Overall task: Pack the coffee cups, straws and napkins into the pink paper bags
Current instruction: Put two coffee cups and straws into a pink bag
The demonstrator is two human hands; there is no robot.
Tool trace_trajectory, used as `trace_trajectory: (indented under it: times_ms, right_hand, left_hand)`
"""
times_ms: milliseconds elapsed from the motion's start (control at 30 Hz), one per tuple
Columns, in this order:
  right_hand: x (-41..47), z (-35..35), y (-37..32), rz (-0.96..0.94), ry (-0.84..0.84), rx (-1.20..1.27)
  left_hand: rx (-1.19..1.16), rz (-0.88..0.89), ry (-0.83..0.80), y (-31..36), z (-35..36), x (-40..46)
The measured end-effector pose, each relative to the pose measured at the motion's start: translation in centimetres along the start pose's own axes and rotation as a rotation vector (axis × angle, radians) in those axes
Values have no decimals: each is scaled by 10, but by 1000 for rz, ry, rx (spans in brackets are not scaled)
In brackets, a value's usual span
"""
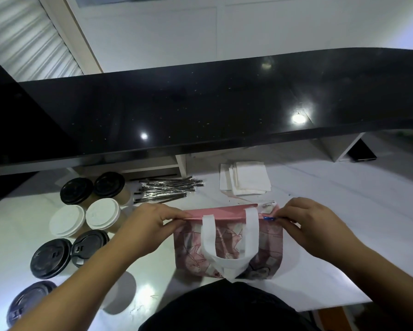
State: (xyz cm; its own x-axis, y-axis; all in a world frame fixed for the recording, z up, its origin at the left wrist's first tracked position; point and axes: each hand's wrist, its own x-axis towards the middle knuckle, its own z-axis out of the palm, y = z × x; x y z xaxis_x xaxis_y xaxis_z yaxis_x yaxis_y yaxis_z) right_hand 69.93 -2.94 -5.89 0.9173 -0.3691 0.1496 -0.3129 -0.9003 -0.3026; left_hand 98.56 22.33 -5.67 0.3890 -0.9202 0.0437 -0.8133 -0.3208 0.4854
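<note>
A black counter point(200, 103) overhangs the white tabletop point(344, 211). The pink bag point(228, 244) lies flat, mouth pinched by left hand point(150, 225) and right hand point(308, 225). Left of the bag stand lidded cups point(81, 218); behind it lie napkins point(248, 179) and straws point(167, 188).

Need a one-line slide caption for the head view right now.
Left hand and right hand pinch the top edge of a pink patterned paper bag on the white counter, lidded cups beside.
</note>
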Motion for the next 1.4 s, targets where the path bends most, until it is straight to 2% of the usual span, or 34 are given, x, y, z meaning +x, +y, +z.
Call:
trace_trajectory:
  times_ms: [100, 267, 367, 433, 567, 633, 733, 900, 1000, 1200, 1300, 1400]
  right_hand:
    - [-1, 0, -7, 91, -25, 10]
    - [6, 7, -47, -109, -29, -193]
    - [15, 10, -67, -148, -79, -253]
    - [20, 5, -72, -158, -129, -275]
    - [29, -13, -77, -160, -293, -278]
    - [35, -23, -83, -140, -338, -261]
    - [50, -41, -97, -113, -404, -299]
    - [86, -94, -125, 43, -496, -303]
    - [110, -140, -144, 133, -440, -278]
    - [174, -222, -170, 125, -78, -308]
    - [218, -241, -179, 147, 11, -288]
    - [265, -242, -188, 159, 107, -262]
  left_hand:
    - [-8, -32, 48, 4, 4, 0]
    - [-7, -77, 34, 7, 4, 0]
    - [-77, -86, 35, 5, 2, -5]
    - [-179, -134, 57, 1, 1, -9]
    - [-707, -364, 150, -7, 2, -15]
    - [-867, -455, 153, -12, 3, -15]
    - [-999, -543, 145, -20, -1, -15]
    - [-1029, -599, 184, -25, -12, -9]
    - [-1037, -570, 209, -26, -26, -1]
    - [-1040, -413, 254, -17, -80, 22]
    - [-1037, -342, 252, -19, -106, 34]
    - [-1053, -356, 284, -23, -124, 50]
